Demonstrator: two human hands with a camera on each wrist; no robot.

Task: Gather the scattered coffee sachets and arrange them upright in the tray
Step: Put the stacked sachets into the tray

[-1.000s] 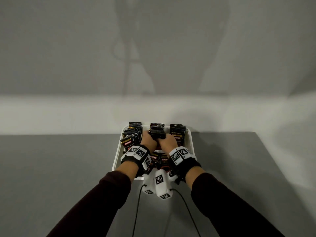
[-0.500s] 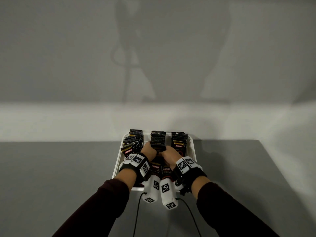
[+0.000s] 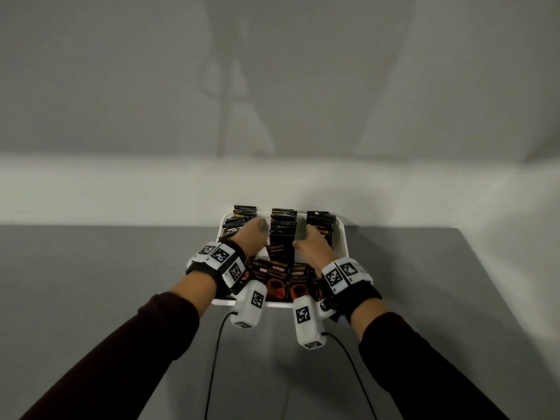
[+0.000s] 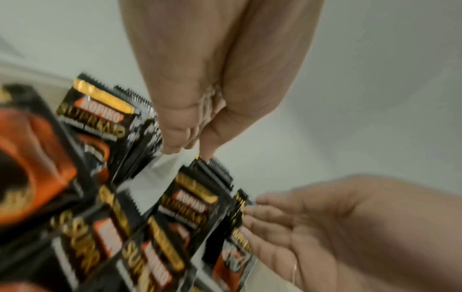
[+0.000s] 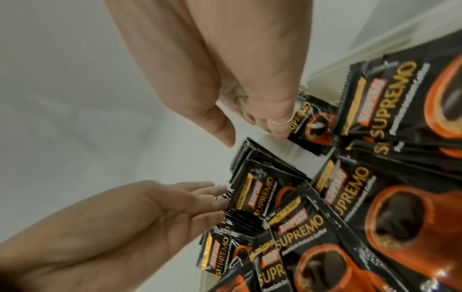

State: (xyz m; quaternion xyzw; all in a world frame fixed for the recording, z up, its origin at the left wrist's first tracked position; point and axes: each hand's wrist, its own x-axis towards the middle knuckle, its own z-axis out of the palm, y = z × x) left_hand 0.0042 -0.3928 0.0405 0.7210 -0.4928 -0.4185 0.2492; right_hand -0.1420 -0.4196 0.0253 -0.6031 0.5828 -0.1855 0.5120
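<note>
Both hands are down in the white tray [image 3: 344, 237], one on each side of the middle row of sachets [image 3: 282, 234]. The left hand [image 3: 253, 236] has its fingers held straight and close together, and from the right wrist view its fingertips [image 5: 215, 197] touch the serrated edges of that row. The right hand [image 3: 312, 248] mirrors it at about 3 o'clock of the row, palm turned inward, fingers straight and loosely together, their tips [image 4: 255, 213] against the sachet edges. Neither hand pinches or curls round anything; both press flat against the stack between them.

The coffee sachets are black with an orange cup printed on them and gold lettering. They stand upright in three rows running toward 12 o'clock: the left row [image 3: 239, 219] behind the left hand, the middle row between the hands, and the right row [image 3: 321, 221] just beyond the right hand. At 6 o'clock in the tray, nearer the person, more front sachets [image 3: 278, 280] show their printed faces, leaning back.

The tray sits on a grey worktop [image 3: 91, 283] close to its far edge, with a pale wall [image 3: 121, 86] behind. Each wrist carries a black strap with white marker blocks, and dark sleeves [image 3: 121, 359] cover the forearms. Two thin black cables [image 3: 213, 359] trail over the worktop toward 6 o'clock.
</note>
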